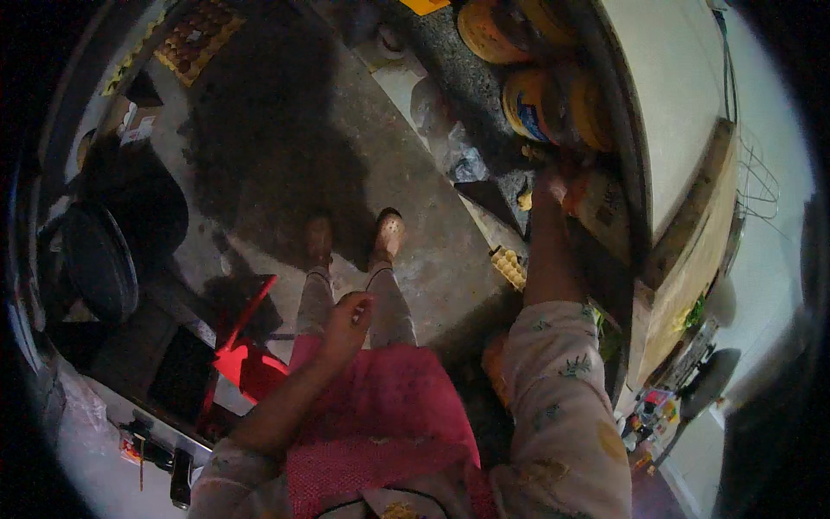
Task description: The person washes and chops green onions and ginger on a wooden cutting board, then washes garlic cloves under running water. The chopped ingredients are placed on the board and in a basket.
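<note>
My right arm reaches into the shadowed space under the counter on the right. My right hand (559,186) is there beside a reddish thing (576,194), and its fingers are too dark to make out. Just beyond it several yellow tubs (530,107) lie on their sides, one with a blue label. Small yellowish pieces (524,198) sit on the dark floor near the wrist, and a crumpled clear plastic bag (468,163) lies farther left. My left hand (350,319) hangs with curled fingers above my lap, before the pink apron (395,402); whether it holds anything is unclear.
A pale counter edge (681,240) curves along the right, with a frying pan (712,379) on top. At left are a round dark lid or pan (100,259) and a red plastic item (249,370). A tray of eggs (198,42) lies far left. Concrete floor (415,259) spreads around my feet.
</note>
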Demonstrator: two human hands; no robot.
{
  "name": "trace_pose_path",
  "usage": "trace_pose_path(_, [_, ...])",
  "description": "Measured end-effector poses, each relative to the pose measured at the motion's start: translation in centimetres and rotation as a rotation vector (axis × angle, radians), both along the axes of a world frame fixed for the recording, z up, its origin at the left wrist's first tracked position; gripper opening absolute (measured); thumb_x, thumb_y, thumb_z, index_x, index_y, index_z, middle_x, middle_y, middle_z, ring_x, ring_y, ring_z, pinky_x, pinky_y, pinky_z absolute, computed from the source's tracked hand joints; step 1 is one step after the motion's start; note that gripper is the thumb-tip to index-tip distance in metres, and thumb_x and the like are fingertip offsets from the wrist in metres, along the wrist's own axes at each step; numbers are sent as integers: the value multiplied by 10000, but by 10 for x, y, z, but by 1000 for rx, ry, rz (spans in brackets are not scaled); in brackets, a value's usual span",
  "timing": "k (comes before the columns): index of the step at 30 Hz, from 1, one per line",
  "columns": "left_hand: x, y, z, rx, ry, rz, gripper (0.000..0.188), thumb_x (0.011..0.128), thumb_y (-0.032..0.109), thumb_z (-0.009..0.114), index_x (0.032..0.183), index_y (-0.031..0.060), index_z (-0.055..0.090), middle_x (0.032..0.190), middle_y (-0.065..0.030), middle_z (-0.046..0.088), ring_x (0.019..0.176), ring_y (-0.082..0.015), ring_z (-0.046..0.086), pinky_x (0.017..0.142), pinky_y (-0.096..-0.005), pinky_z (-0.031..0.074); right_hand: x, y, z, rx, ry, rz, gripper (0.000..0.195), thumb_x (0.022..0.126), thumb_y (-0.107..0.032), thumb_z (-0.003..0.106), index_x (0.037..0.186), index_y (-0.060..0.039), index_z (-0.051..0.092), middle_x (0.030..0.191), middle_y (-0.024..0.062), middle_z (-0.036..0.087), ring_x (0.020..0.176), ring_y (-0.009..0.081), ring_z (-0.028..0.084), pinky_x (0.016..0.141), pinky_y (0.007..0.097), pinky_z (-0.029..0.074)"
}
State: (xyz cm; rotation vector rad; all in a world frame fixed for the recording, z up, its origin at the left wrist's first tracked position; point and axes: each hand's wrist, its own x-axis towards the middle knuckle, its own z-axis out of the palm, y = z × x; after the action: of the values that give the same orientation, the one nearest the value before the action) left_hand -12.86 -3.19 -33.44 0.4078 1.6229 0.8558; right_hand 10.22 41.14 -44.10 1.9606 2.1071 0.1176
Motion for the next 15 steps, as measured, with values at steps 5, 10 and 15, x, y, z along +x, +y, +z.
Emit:
trace_pose_path(5, [30,96,-75,233,-584,268,173,901,181,572,1000,41,592,972,-67,616,888,-163,584,813,-323,488,68,22,-66,136,614,-52,394,859,-324,562,1140,-48,550,1233,149,525,1126,282,500,897,381,411])
trace_pose_path(10, [43,234,-110,-37,-864,472,289,924,284,523,1029,18,565,999,-117,619,879,-234,627,776,-340,528,-52,-36,-13,219,670,-55,332,858,-308,583,1056,-42,567,983,158,616,919,338,589,789,411,456])
trace_pose_path(15, [65,298,-114,-141,-1131,337,308,937,301,463,1022,26,571,928,-96,624,777,-228,620,687,-331,537,4,-58,-51,240,588,363,192,866,-202,558,940,-29,593,923,151,612,824,299,586,737,380,467])
